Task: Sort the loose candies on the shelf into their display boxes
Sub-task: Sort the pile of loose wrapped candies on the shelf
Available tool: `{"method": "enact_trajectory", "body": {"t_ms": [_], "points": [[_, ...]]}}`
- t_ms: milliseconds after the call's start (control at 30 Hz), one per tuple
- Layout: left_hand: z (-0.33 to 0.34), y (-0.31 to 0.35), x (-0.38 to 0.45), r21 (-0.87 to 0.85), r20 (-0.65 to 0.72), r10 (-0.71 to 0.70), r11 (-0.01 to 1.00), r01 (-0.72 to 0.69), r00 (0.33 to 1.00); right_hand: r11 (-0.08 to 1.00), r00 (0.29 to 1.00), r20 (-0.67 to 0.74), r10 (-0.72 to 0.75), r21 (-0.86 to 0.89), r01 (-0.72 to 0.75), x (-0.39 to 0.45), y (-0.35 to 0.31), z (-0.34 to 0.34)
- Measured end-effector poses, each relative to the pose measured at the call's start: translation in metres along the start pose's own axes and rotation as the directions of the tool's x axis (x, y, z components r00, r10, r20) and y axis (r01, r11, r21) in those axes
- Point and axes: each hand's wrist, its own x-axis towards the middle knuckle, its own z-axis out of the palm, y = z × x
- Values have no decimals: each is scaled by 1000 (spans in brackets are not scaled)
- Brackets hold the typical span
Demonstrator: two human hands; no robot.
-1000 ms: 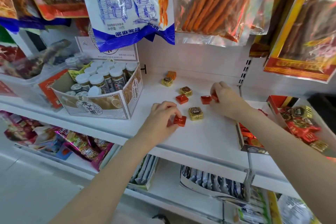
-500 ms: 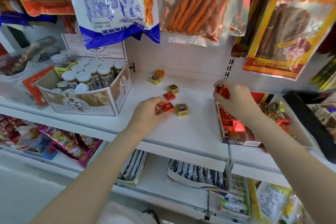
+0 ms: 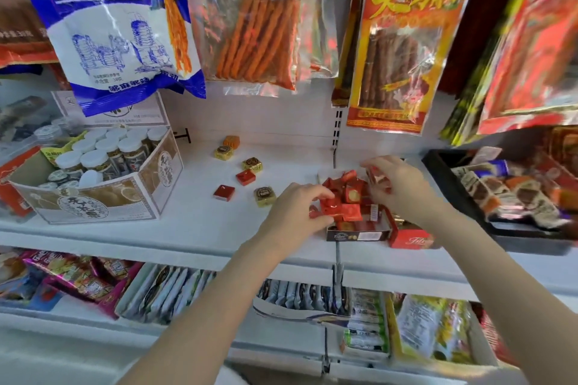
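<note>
Six loose candies lie on the white shelf [image 3: 194, 228]: two red ones [image 3: 224, 192] [image 3: 245, 176], three gold ones [image 3: 265, 196] [image 3: 252, 164] [image 3: 224, 152] and an orange one [image 3: 231, 141] at the back. A display box [image 3: 356, 235] heaped with red candies sits at the shelf's right end. My left hand [image 3: 294, 216] is at the box's left side, finger and thumb pinched on a red candy [image 3: 330, 206] on the heap. My right hand [image 3: 400, 187] hovers over the back of the box with a red candy [image 3: 375, 174] in its fingertips.
A cardboard box of white-capped jars [image 3: 103, 203] stands at the left. A red box [image 3: 409, 239] adjoins the display box, and a black tray [image 3: 438, 175] of wrapped sweets sits further right. Snack bags [image 3: 119, 25] hang overhead. A lower shelf holds packets.
My left hand let go of the red candy beside the gold one and moved right to the display box. My right hand carried its red candy over the box. The view shifted right.
</note>
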Motion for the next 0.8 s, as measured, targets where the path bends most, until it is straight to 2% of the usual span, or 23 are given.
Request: {"method": "enact_trajectory", "body": {"t_ms": [200,300,367,500,567,633,667,733,800], "points": [[27,13,22,60,62,64,996,-67,996,999,1000,26,13,51,-14,-12,9,-12],[33,14,28,-83,32,41,996,-38,999,1000,1000,24,-19,19,19,-15,12,-7],[30,15,31,-130,-31,15,991,-19,999,999,999,28,-38,1,38,-16,11,-4],[9,-4,32,-92,-258,-77,994,54,963,994,993,49,-104,-17,105,-17,8,4],[0,-27,26,39,-292,-117,990,134,949,992,990,69,-120,-21,121,-15,3,6],[-5,-52,16,243,-219,-153,948,206,964,990,987,81,-138,-28,140,-10,-6,11],[-7,-62,11,278,-157,-179,936,217,971,988,985,79,-151,-20,153,-6,-12,14],[-12,-75,2,198,-41,-198,959,202,979,985,982,77,-172,34,169,3,-27,24],[-21,-82,-6,79,-5,-167,983,167,986,977,975,97,-202,96,192,11,-42,38]]}}
